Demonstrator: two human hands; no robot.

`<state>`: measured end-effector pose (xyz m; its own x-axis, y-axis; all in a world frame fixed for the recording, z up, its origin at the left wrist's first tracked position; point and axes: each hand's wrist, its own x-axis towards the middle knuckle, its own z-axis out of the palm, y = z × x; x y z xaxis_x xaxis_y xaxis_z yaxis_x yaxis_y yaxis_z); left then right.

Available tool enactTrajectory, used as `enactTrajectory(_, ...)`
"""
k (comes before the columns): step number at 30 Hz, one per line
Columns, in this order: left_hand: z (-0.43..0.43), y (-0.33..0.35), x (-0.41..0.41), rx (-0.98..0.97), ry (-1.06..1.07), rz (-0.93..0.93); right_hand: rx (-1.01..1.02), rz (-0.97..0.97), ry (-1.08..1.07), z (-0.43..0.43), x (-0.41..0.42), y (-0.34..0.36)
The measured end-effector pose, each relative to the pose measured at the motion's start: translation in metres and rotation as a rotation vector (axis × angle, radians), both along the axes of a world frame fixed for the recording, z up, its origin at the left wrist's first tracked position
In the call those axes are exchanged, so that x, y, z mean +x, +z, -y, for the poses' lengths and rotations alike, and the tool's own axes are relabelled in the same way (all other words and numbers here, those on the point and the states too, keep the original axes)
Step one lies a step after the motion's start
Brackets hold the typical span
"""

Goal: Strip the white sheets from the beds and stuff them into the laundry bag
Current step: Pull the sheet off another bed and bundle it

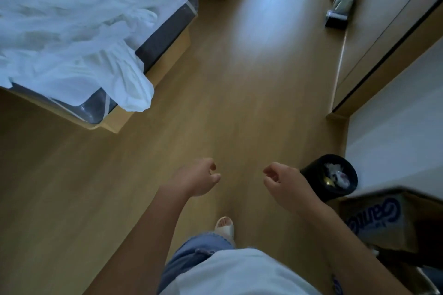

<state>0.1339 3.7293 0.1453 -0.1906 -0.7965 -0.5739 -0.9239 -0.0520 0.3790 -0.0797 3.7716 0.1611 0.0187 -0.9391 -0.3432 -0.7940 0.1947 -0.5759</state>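
Head view: left hand (195, 178) and right hand (286, 187) over wood floor (239, 93), each grip loosely curled, empty. Rumpled white sheets (72, 31) on bed (165, 38), upper left, one corner hanging over edge.

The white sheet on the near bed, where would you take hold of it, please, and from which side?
Grip the white sheet at the bunched fold hanging over the near corner of the bed, coming from the floor side. That part already droops loose past the mattress edge, so it is probably free to gather. Both the left hand and right hand are empty.
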Motion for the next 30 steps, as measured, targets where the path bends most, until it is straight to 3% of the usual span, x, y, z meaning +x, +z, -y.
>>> enactTrajectory(7,0.199,-0.002,-0.109,0.016,-0.196,-0.021,0.052,0.015,-0.085,0.174,-0.065,-0.007)
enactTrajectory(15,0.431,-0.016,-0.196,0.025,-0.117,-0.028,0.088,-0.029,0.003,0.419,-0.161,-0.023)
enactTrajectory(23,0.607,-0.002,-0.211,0.063,0.118,-0.118,0.099,-0.015,0.162,0.648,-0.173,-0.015)
enactTrajectory(30,0.806,-0.015,-0.183,0.074,0.163,-0.106,0.132,-0.003,0.209,0.837,-0.156,-0.033)
